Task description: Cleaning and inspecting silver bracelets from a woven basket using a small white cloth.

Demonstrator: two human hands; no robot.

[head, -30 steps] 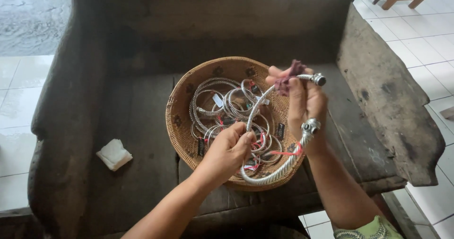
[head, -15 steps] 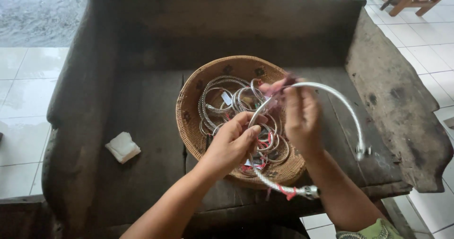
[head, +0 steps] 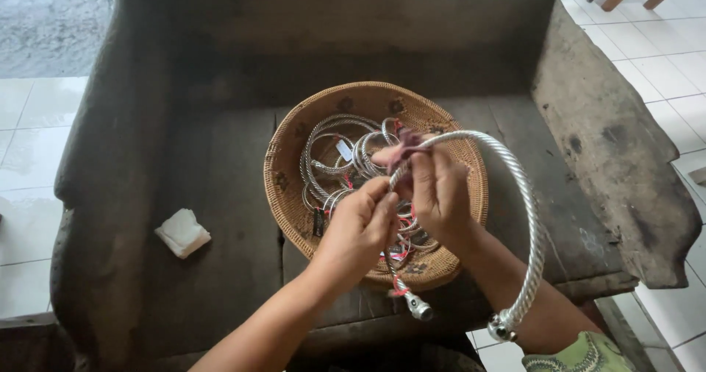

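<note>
Swung wider right since earlier: torque (head: 526,203), looping past right hand (head: 441,195). Both hands pinching it, left hand (head: 360,225) alongside, basket (head: 283,181) beneath, on worktop (head: 206,195).

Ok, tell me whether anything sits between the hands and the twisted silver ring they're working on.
Nothing visible does. The left hand and right hand both grip the twisted silver ring directly, above the woven basket.
</note>
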